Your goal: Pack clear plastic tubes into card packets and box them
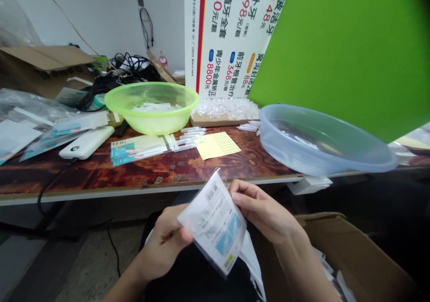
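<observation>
Below the table edge I hold a small clear plastic packet point(215, 223) with a printed white and blue label. My left hand point(166, 244) pinches its lower left side with thumb and fingers. At the packet's upper right edge, my right hand point(264, 210) grips with curled fingers. The packet is tilted, its top corner pointing up towards the table point(134, 170).
On the wooden table stand a green bowl point(152, 105) and a blue basin point(322, 143), with a stack of packets point(137, 149), clear tubes point(188, 138), a yellow sticker sheet point(218, 145) and a white power bank point(86, 142). An open cardboard box point(352, 257) sits at my lower right.
</observation>
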`<state>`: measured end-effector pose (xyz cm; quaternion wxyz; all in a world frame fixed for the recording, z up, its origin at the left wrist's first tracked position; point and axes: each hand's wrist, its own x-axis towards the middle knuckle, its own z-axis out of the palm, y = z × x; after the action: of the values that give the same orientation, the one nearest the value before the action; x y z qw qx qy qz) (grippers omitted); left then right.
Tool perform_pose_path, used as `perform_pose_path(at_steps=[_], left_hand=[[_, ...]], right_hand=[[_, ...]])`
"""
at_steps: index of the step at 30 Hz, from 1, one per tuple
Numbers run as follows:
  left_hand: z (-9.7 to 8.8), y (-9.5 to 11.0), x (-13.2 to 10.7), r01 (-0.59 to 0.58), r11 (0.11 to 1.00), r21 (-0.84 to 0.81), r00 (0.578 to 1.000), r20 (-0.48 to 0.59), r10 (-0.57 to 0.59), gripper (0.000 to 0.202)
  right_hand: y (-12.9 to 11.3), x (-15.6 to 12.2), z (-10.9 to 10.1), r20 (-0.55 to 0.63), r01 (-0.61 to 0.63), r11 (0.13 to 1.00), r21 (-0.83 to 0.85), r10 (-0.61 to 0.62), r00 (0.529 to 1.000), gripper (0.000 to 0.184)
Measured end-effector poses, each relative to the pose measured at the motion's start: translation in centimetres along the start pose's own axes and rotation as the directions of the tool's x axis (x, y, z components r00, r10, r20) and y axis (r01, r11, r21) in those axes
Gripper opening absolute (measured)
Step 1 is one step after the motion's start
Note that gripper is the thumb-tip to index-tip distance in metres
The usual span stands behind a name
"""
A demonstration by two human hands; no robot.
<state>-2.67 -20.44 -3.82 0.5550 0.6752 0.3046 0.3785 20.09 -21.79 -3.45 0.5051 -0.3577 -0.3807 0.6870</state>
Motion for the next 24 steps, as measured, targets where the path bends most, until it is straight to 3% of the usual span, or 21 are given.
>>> perform_pose_path(at_steps=[2, 4, 6, 8, 11, 13, 15, 17, 20, 24], left_hand=[[0.1, 0.9, 0.3, -0.124, 0.987, 0.101, 0.965, 0.244, 0.096, 0.052], [0.1, 1.3, 0.5, -0.197, 0.971, 0.138, 0.926, 0.353, 0.138, 0.048], [0.1, 1.0, 0.6, -0.186, 0.971, 0.15, 0.956, 0.254, 0.144, 0.047], [-0.1, 0.1, 0.6, -0.126, 0.978, 0.166, 0.992, 0.049, 0.12, 0.049], [-0.5, -1.4, 0.6, -0.044, 0.985, 0.167, 0.978, -0.196, 0.077, 0.052], [-0.5, -2.0, 0.7, -0.026, 0.985, 0.168, 0.958, -0.276, 0.073, 0.054], [-0.4, -2.1, 0.8, -0.025, 0.984, 0.175, 0.954, -0.289, 0.075, 0.054], [-0.1, -1.8, 0.9, -0.053, 0.984, 0.171, 0.976, -0.197, 0.087, 0.05], [-0.3, -0.8, 1.2, -0.106, 0.979, 0.174, 0.994, 0.037, 0.101, 0.05], [-2.2, 0.1, 1.7, -0.091, 0.972, 0.219, 0.955, 0.297, 0.022, 0.058]], right_hand=[[0.3, 0.5, 0.1, -0.089, 0.064, 0.998, 0.011, -0.063, 0.994, 0.038], [0.6, 0.8, 0.1, -0.154, 0.134, 0.989, -0.07, -0.143, 0.978, 0.039], [0.9, 0.8, 0.0, -0.172, 0.159, 0.976, -0.147, -0.183, 0.968, 0.038], [1.0, 0.5, -0.1, -0.154, 0.151, 0.975, -0.164, -0.176, 0.972, 0.038], [1.0, 0.0, -0.3, -0.048, 0.13, 0.984, -0.123, -0.137, 0.989, 0.04], [1.0, 0.0, -0.3, -0.011, 0.093, 0.993, -0.07, -0.095, 0.995, 0.033], [1.2, 0.2, -0.3, -0.043, 0.032, 0.999, -0.016, -0.033, 0.999, 0.032], [1.4, 0.5, -0.3, -0.077, -0.028, 0.999, 0.022, 0.029, 0.997, 0.033], [1.7, 1.0, -0.4, -0.045, -0.1, 0.992, 0.08, 0.103, 0.994, 0.036], [1.5, 0.8, -0.8, -0.014, -0.078, 0.994, 0.074, 0.079, 0.997, 0.035]])
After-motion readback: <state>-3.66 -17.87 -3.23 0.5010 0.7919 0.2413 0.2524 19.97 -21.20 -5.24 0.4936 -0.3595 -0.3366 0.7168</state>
